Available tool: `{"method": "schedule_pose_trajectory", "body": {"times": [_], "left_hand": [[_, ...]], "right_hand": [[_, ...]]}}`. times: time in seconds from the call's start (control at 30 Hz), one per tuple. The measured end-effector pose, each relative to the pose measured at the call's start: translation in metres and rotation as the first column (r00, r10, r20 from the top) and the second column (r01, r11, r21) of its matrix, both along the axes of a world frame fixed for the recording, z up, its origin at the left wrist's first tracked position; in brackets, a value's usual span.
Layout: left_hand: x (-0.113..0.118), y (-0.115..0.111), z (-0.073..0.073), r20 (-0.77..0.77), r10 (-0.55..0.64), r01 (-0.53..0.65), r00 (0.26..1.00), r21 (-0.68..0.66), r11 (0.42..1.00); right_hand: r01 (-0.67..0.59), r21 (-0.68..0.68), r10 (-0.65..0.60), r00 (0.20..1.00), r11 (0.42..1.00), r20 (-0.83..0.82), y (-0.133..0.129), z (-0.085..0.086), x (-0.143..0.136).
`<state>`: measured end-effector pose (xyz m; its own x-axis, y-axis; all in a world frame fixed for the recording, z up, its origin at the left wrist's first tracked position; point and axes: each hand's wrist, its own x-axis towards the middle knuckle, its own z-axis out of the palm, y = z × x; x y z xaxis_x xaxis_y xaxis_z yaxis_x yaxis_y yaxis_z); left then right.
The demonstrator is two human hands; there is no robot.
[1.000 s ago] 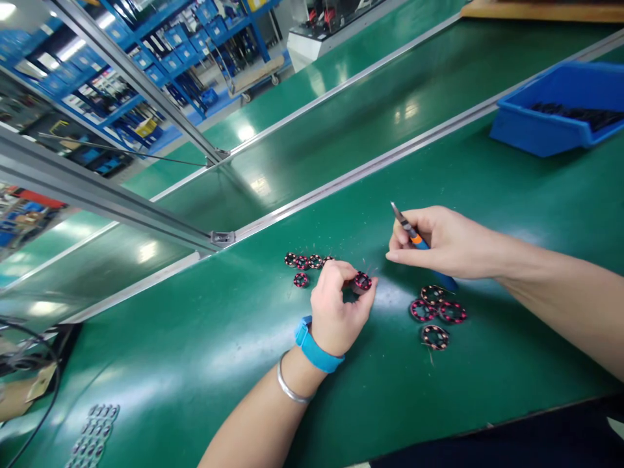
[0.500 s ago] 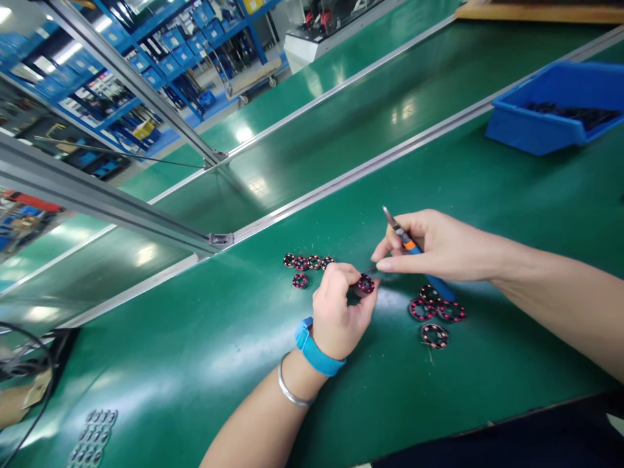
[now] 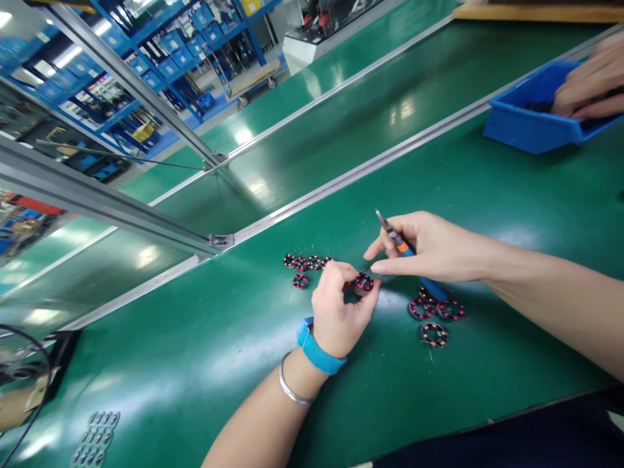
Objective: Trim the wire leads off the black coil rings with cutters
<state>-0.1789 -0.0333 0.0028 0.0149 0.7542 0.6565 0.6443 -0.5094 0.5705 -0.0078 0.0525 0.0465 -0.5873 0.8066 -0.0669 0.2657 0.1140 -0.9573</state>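
Observation:
Between the thumb and fingers of my left hand (image 3: 342, 301) is a small round black part with pink spots (image 3: 363, 283). My right hand (image 3: 414, 244) holds blue-handled pliers (image 3: 404, 247), tip pointing up and left, while its thumb and forefinger come close to the top of the part. Whether they pinch something thin there is too small to tell. Several similar small rings (image 3: 301, 262) lie just left of my left hand, with a single one (image 3: 300, 281) below them. Larger rings (image 3: 433, 335) sit under and below the pliers' handle.
Another person's hand (image 3: 592, 84) reaches into a blue bin (image 3: 533, 127) of dark parts at the upper right. Rows of small metallic parts (image 3: 97, 435) lie at the lower left. A metal rail (image 3: 341, 166) crosses the green table (image 3: 219, 351), and a metal post (image 3: 112, 195) stands left.
Another person's hand has come into the blue bin. My right hand and the pliers have shifted slightly left. My left hand has hardly moved.

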Motion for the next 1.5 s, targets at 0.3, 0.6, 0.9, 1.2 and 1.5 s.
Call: {"method": "schedule_pose_trajectory", "body": {"times": [0.3, 0.6, 0.9, 1.2, 1.5], "left_hand": [[0.001, -0.002, 0.000, 0.049, -0.011, 0.011, 0.999, 0.003, 1.000], [0.010, -0.002, 0.000, 0.371, 0.002, 0.084, 0.929, -0.215, 0.973], [0.012, -0.006, 0.001, 0.555, 0.074, 0.222, 0.829, -0.447, 0.867], [0.013, -0.005, 0.002, 0.583, 0.035, 0.297, 0.812, -0.464, 0.834], [0.011, -0.005, 0.005, 0.622, 0.136, 0.342, 0.771, -0.584, 0.736]], "right_hand": [[0.076, -0.107, -0.086, 0.992, 0.991, -0.092, 0.009, -0.008, 0.004], [-0.004, 0.005, 0.004, 1.000, 1.000, 0.005, -0.002, -0.008, -0.001], [0.020, 0.015, -0.019, 0.999, 1.000, -0.026, 0.004, -0.010, 0.004], [-0.068, 0.110, 0.055, 0.991, 0.992, 0.119, -0.002, 0.002, 0.002], [0.092, 0.175, -0.114, 0.986, 0.980, 0.123, 0.028, -0.010, 0.021]]}}
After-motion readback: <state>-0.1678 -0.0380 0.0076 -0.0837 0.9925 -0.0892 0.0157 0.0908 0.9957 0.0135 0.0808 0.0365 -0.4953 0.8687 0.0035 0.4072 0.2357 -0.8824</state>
